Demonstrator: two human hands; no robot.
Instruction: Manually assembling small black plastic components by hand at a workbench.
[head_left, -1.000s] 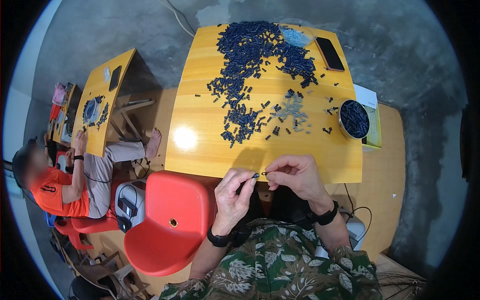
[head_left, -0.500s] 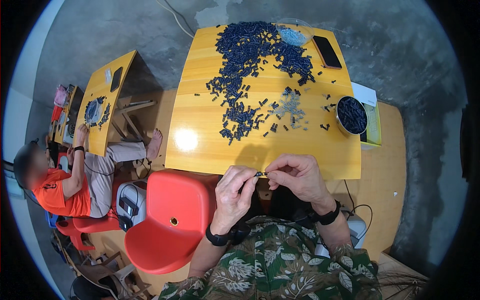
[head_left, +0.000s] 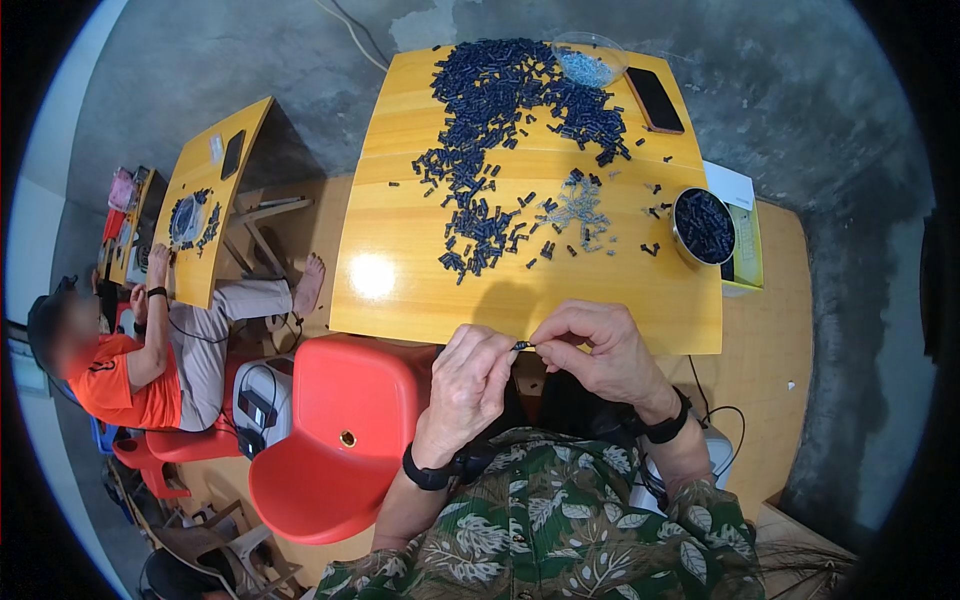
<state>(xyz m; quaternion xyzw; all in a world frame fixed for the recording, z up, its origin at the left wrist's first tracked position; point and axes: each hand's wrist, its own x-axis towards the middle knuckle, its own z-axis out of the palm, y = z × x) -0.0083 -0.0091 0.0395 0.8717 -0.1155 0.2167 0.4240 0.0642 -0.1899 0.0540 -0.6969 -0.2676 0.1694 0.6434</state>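
Just off the near edge of the yellow table, my left hand pinches one end of a small black cylindrical part. My right hand has thumb and forefinger closed at the part's other end. Whether a second tiny piece sits in the right fingertips is too small to tell. Beyond my hands lies a large spread of similar black parts, with a loose patch of small grey pieces beside it. A metal bowl full of black parts stands at the table's right edge.
A clear bowl with light-blue pieces and a phone lie at the far right of the table. A red chair stands to my left. Farther left, a person in an orange shirt works at another table.
Both hands stay together at the small black part with only slight finger movement. The right hand has risen a little. The view has shifted marginally.
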